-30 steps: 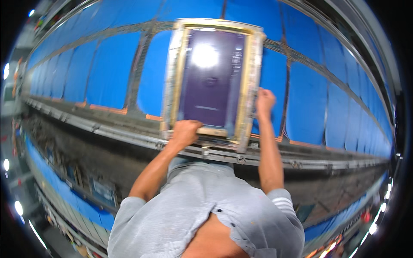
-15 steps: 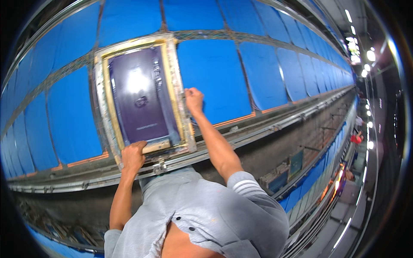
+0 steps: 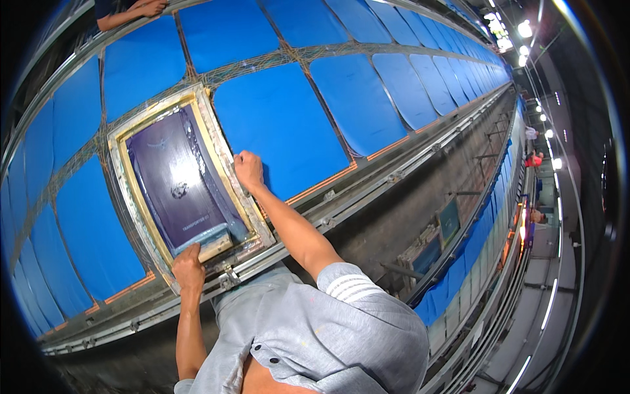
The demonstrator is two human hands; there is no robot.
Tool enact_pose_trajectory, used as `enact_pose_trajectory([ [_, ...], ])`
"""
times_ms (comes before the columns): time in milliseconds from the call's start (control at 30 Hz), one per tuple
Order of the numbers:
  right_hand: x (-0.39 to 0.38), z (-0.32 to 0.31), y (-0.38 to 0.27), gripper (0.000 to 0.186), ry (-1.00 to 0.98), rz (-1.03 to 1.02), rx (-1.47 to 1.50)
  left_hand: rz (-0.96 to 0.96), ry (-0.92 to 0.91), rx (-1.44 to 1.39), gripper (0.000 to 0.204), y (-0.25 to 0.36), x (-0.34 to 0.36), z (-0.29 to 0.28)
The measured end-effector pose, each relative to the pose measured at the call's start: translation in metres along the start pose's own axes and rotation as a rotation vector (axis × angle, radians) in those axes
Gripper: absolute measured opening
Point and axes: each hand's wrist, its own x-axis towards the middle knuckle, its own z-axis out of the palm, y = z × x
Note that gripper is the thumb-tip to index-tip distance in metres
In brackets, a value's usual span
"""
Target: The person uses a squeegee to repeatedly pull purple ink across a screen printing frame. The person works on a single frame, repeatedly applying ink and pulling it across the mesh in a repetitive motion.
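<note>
A screen-printing frame (image 3: 118, 154) with pale, tape-covered edges lies over the blue panels, slightly tilted in view. Its mesh shows a dark purple printing area (image 3: 172, 190) with a bright glare. Inside the near end of the frame rests a squeegee (image 3: 215, 249) with a light wooden bar. My left hand (image 3: 189, 268) is closed at the squeegee's left end, by the frame's near edge; its fingertips are partly hidden. Curled against the frame's right outer edge is my right hand (image 3: 248, 172), closed, with its fingers hardly visible.
Blue panels (image 3: 279, 128) run in two rows along the long table. A metal rail (image 3: 315, 226) follows its near edge. Across from me a person's forearm and hand (image 3: 147, 8) reach in. Framed boards (image 3: 449, 222) stand below a second table on the right.
The view has turned, and the frame now appears lower, further left and more tilted. Both my hands keep their places at it. Another person's forearm has come into view at the top left.
</note>
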Motion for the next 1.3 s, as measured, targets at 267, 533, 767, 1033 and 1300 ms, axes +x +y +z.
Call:
enact_pose_trajectory([
  [267, 0.009, -0.003, -0.048, 0.028, 0.076, -0.183, -0.113, -0.022, 0.032, 0.091, 0.041, -0.061, 0.185, -0.023],
  [533, 0.138, 0.048, -0.222, 0.046, -0.535, -0.857, -0.255, -0.008, -0.135, 0.139, 0.028, -0.143, 0.364, -0.058],
  [767, 0.180, 0.121, -0.233, 0.019, -0.674, -0.774, -0.506, 0.015, -0.174, 0.153, 0.030, -0.167, 0.404, -0.054],
  [1033, 0.044, 0.060, -0.145, 0.010, -0.603, -0.833, -0.439, -0.021, -0.176, 0.144, 0.037, -0.090, 0.251, -0.031],
  [1300, -0.138, -0.028, -0.077, 0.015, -0.772, -0.839, -0.432, -0.142, -0.175, -0.090, 0.037, -0.008, 0.038, -0.014],
])
